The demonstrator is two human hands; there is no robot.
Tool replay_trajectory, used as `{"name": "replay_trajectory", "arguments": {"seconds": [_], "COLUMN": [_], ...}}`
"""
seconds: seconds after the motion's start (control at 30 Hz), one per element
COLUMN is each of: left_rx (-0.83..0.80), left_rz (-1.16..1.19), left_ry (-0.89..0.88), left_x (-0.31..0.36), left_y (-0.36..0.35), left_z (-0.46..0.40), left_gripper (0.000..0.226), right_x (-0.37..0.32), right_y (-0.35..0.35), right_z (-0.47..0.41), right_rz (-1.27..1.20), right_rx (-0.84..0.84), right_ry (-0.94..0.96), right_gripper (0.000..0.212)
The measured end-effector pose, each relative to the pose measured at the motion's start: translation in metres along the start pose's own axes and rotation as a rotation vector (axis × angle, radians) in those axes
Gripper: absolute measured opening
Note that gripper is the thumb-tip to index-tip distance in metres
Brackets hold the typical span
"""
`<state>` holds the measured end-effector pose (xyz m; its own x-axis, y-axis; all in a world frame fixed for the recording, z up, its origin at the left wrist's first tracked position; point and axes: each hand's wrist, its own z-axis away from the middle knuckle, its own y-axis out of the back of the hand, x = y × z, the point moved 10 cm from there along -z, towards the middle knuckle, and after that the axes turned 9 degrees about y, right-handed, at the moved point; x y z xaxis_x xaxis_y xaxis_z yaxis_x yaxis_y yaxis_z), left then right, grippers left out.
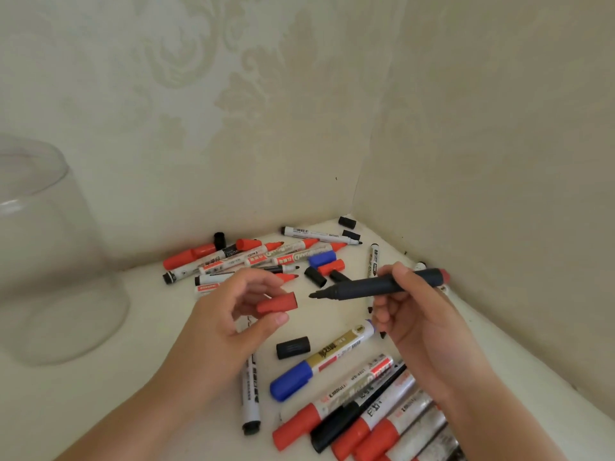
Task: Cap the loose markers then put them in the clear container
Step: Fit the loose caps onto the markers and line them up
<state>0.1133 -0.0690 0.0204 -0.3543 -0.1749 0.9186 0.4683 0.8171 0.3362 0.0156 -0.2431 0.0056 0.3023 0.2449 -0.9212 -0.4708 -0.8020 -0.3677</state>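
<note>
A dark marker (372, 287) with a smooth, matte, cylindrical barrel is held in the air above the counter (133, 377), its long axis nearly level. Its bare black tip points left toward the person's other hand, and its red butt end points right. The right hand (412, 314) grips the barrel near the red end, fingers curled round it. The left hand (233, 314) pinches a red cap (278, 302) between thumb and fingertips. The cap is a short plastic tube, slightly tapered, and its open end faces right toward the marker tip. Cap and tip are near each other but apart.

Just below the hands a loose black cap (293, 347), ribbed and stubby, lies on its side on the counter. Beside it lies a blue-capped marker (319, 361) with a gold and white label, running from lower left to upper right. At the lower right a row of capped red and black markers (359, 414) lies side by side, angled the same way. Beyond the hands, a heap of uncapped markers (253, 257) with white labelled barrels and red tips rests near the wall, mixed with loose black, red and blue caps (324, 269).

The clear container (50, 254), a smooth, rounded, transparent jar, stands upright at the far left on the off-white counter, well apart from the hands. Pale wallpaper (233, 94) with a faint embossed floral pattern covers both walls of the corner.
</note>
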Motion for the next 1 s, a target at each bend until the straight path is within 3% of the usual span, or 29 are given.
{"name": "replay_trajectory", "arguments": {"seconds": [0.13,0.47,0.7,0.77,0.9,1.0], "left_rx": [-0.036,-0.053,-0.14,-0.166,-0.214,-0.195], "left_rz": [-0.015,-0.009,-0.369,-0.405,-0.513,-0.589], "left_ry": [-0.003,-0.021,-0.095,-0.126,-0.242,-0.349], "left_x": [0.001,0.006,0.004,0.003,0.009,0.02], "left_y": [-0.009,-0.012,-0.024,-0.025,-0.034,-0.042], "left_z": [0.006,0.008,0.009,0.009,0.018,0.027], "left_gripper": [0.034,0.026,0.007,0.013,0.049,0.044], "right_x": [0.004,0.001,0.001,0.002,-0.007,-0.011], "right_y": [-0.002,-0.011,-0.02,-0.018,-0.016,-0.012], "right_z": [0.002,0.005,0.009,0.009,0.009,0.009], "right_rz": [0.027,0.077,0.342,0.395,0.425,0.434], "right_rx": [-0.021,-0.106,-0.251,-0.256,-0.254,-0.201], "right_ry": [-0.016,0.02,0.031,0.007,0.018,0.028], "right_gripper": [0.021,0.007,0.02,0.02,0.027,0.03]}}
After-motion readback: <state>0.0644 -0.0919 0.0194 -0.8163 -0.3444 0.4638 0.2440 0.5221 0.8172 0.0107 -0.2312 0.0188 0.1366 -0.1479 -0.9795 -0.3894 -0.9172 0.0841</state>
